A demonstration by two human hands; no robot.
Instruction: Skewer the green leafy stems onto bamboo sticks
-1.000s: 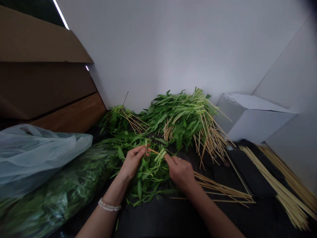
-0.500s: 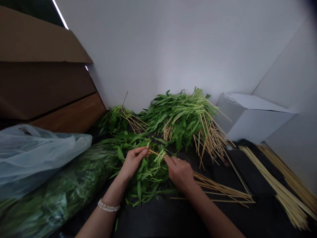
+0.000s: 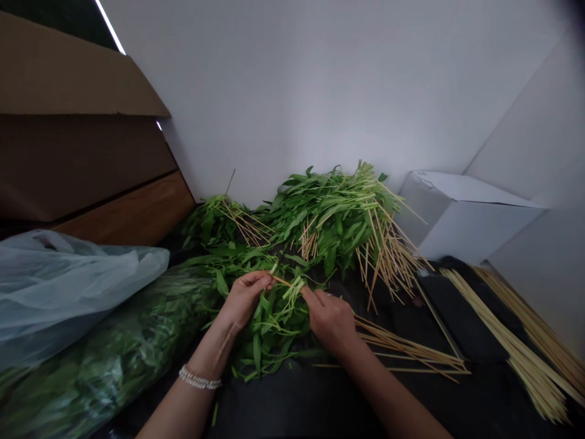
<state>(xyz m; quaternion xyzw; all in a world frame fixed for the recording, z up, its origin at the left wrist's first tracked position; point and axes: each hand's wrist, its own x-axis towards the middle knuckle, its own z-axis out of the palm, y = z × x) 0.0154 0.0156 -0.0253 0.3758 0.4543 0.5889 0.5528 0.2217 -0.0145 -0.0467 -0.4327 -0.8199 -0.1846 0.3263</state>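
Between my hands runs a thin wooden skewer (image 3: 282, 281) with several pale green stems (image 3: 294, 288) threaded on it. My right hand (image 3: 332, 318) is closed around the skewer, close beside those stems. At the skewer's tip my left hand (image 3: 250, 295) pinches a leafy green's stem (image 3: 273, 268); whether the tip has pierced it is hidden by the fingers. Leaves from the threaded stems hang down over a loose heap of leafy greens (image 3: 269, 341) under my hands.
Skewered greens (image 3: 329, 207) are piled against the wall, with a smaller bunch (image 3: 212, 222) to their left. Loose skewers (image 3: 411, 347) and skewer bundles (image 3: 512, 347) lie right, near a white box (image 3: 470, 213) and a dark phone-like slab (image 3: 464, 317). A bag of greens (image 3: 123, 341) lies left.
Both hands stay almost in place. The stem at my left fingertips tilts slightly more to the right; my right hand has shifted a touch left.
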